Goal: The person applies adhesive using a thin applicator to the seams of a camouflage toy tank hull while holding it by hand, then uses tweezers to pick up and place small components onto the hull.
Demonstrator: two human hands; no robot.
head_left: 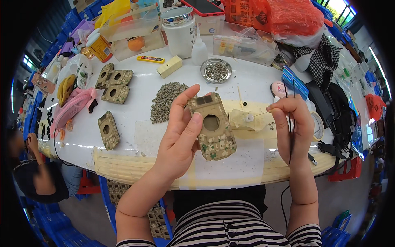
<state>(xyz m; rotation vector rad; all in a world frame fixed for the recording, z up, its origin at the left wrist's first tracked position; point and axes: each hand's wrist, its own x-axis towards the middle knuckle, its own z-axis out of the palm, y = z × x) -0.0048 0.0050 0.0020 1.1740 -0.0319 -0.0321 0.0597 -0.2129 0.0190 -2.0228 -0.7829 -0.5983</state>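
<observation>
My left hand (177, 133) holds up a camouflage toy tank hull (220, 142), with the thumb along its edge and the fingers behind it. A round hole opens in the hull's top face. My right hand (297, 123) pinches a thin stick (261, 113) between thumb and forefinger. Black tweezers (290, 150) are also kept in that hand, roughly upright. The stick's far end is at a small white cup (249, 118) on a tape-covered block (238, 124). To the left of the held hull lies a heap of small grey-brown parts (163, 103).
More camouflage hulls (109, 131) lie to the left. A metal dish (222, 78) of small parts, a squeeze bottle (199, 52) and a white canister (180, 35) stand behind. A tape roll (317, 125) and black straps (325, 103) lie right. Another person (43, 177) sits far left.
</observation>
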